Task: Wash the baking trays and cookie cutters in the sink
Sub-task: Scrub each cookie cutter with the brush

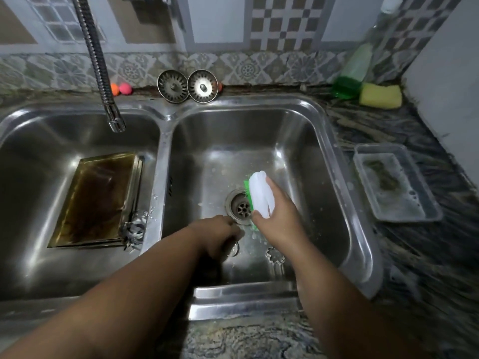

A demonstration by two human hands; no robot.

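Note:
In the right sink basin (298, 141), my right hand (277, 218) grips a white scrub brush (261, 193) with green bristles, held over the drain (241, 207). My left hand (220, 237) is closed on a small round metal cookie cutter (233, 248) at the basin floor. A flower-shaped cutter (275, 255) lies on the basin floor near my right wrist. In the left basin, a stack of brown-stained baking trays (96, 200) leans, with several metal cutters (134, 229) beside its lower right corner.
A flexible tap (103, 73) hangs over the left basin. Two sink strainers (188, 85) lean on the back ledge. On the right counter sit a soapy clear tray (394, 182), a green soap bottle (352, 73) and a yellow sponge (380, 95).

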